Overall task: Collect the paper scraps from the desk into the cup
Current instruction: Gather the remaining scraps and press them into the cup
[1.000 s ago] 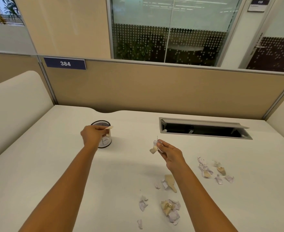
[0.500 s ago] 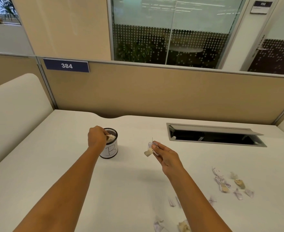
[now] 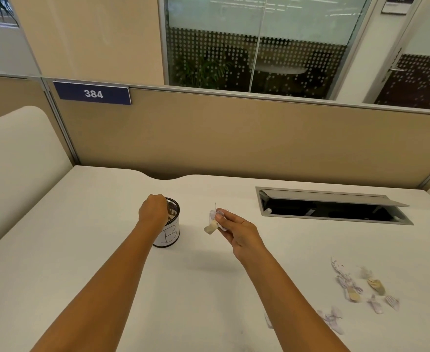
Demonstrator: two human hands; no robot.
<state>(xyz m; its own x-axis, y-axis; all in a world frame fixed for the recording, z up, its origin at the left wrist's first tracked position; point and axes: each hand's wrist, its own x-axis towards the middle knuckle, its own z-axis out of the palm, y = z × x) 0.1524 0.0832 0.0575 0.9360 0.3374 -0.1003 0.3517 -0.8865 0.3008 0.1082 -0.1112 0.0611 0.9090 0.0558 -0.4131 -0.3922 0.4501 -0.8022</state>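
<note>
A black mesh cup (image 3: 170,233) with a white label marked "B" stands on the white desk (image 3: 82,250). My left hand (image 3: 153,210) is over its left rim, fingers curled down into the mouth, with a tan scrap (image 3: 171,212) showing at the fingertips inside. To the right of the cup my right hand (image 3: 236,229) is held above the desk, pinching white and tan paper scraps (image 3: 212,223). Several loose scraps (image 3: 356,285) lie on the desk at the right, and a few more scraps (image 3: 332,320) lie nearer me.
An open cable hatch (image 3: 330,208) is sunk into the desk at the back right. A tan partition (image 3: 234,138) with a plate reading 384 (image 3: 93,93) closes off the back. A white side panel (image 3: 18,161) stands on the left.
My left hand has come down from just above the cup's rim into its mouth with the tan scrap. The view has tilted up, so the nearest scraps dropped out of sight. My right hand keeps its scraps.
</note>
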